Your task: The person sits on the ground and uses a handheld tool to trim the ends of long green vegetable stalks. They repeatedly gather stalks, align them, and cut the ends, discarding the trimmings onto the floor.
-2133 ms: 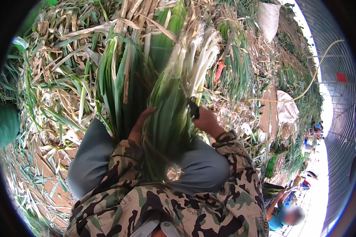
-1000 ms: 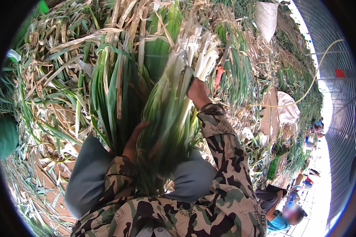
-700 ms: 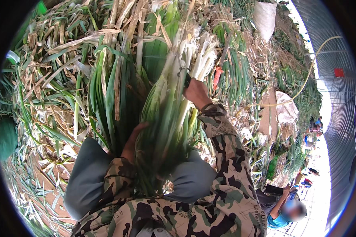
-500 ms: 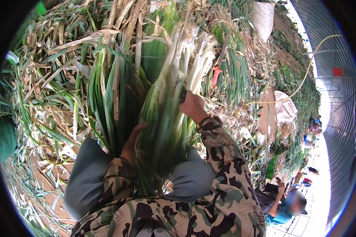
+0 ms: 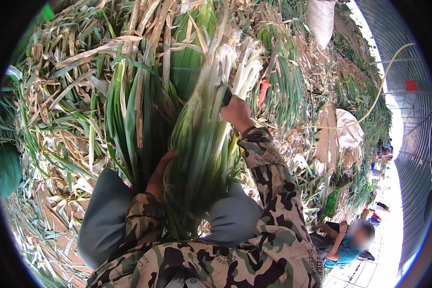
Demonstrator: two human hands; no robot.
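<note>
Heap: dry and green leek leaves (image 5: 67, 96) piled from 9 to 12 o'clock, filling the upper left of the head view.
Knees: grey trouser knees (image 5: 105, 216) at 7 o'clock and again right of centre, with the bundle between them.
Left hand: left hand (image 5: 159, 174) just left of centre, in a camouflage sleeve, fingers curled round the lower green part of the bundle from the side; clamped on it.
Bundle: bundle of leeks (image 5: 201, 144) at centre, standing roughly upright between the knees, green leaves low, white stalk ends at 12 o'clock; slightly blurred.
Right hand: right hand (image 5: 236, 113) just right of the bundle's upper part, closed in a fist round a dark handle (image 5: 226, 98) that touches the white stalks; the rest of the tool is hidden, so its kind cannot be told.
Sack: white sack (image 5: 321, 19) at 1 o'clock on the far heap.
Hose: yellow hose (image 5: 379, 91) curving at 2 o'clock.
Other person: person in a blue top (image 5: 350, 245) seated at 4 o'clock, well apart from the bundle.
</note>
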